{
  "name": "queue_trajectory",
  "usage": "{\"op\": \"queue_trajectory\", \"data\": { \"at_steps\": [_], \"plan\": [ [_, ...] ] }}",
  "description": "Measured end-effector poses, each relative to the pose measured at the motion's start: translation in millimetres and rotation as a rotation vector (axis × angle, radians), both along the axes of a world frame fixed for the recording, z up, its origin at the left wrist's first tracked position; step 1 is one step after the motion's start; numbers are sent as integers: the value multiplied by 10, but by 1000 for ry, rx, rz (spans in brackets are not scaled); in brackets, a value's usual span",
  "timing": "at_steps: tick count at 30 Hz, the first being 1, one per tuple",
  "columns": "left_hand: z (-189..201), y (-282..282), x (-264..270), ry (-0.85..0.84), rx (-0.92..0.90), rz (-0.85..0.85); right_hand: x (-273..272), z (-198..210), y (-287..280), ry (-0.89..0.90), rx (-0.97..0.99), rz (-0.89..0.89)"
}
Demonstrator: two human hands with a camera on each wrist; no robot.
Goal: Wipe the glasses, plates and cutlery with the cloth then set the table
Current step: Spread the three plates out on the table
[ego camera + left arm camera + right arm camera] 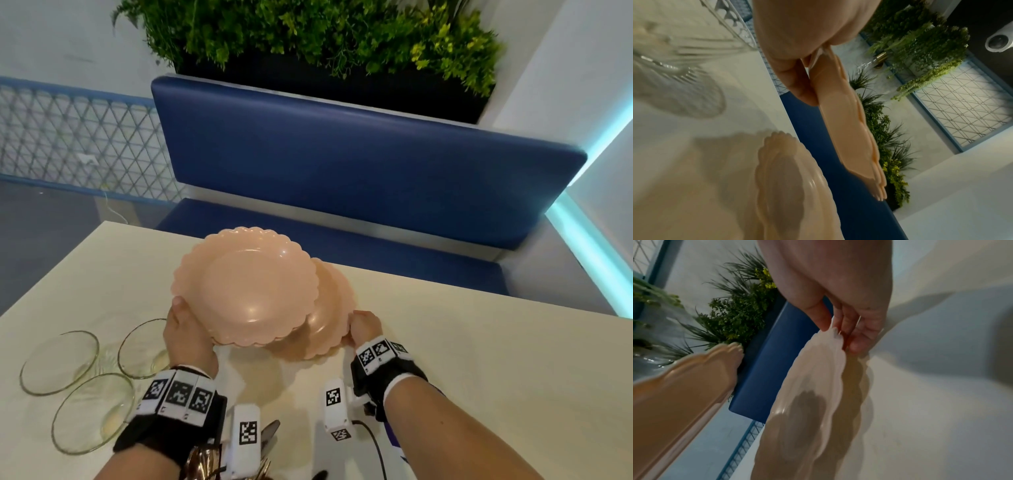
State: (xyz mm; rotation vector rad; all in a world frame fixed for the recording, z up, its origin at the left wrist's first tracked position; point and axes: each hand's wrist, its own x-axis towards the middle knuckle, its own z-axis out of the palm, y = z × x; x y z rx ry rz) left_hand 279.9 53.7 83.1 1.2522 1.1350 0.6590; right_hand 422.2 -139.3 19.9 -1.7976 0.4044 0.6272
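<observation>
Head view: plates (246,284) in each hand.

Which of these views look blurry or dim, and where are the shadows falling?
Head view: sharp and bright, a soft shadow on the table beneath the lifted plate. Left wrist view: the glass bowls smear with blur. Right wrist view: dim, the lower plate carrying a dark shadow.

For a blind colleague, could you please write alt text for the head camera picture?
Two hands separate two peach scalloped plates over a cream table: the left hand lifts the upper plate, the right hand holds the rim of the lower plate. Three glass bowls sit at the left; a blue bench and plants lie beyond.
</observation>
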Motion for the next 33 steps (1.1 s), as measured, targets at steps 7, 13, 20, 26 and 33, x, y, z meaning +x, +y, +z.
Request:
{"op": "queue_trajectory", "data": {
  "at_steps": [7, 13, 20, 26, 33],
  "plan": [
    [48, -522, 175, -73, -80, -116, -35, 491, -251, -204, 50, 29],
    [66, -1130, 413, -82, -126, -230, -57, 837, -900, -305, 57, 23],
    [-7, -1826, 617, -58, -99, -342, 30, 886, -1908, -203, 205, -155],
    [-90, -2137, 614, 32, -146, -301, 296, 631, -2896, -234, 142, -529],
    [-184, -2337, 493, 33, -127, -290, 330, 539, -3497, -7, -488, -281]
  ]
}}
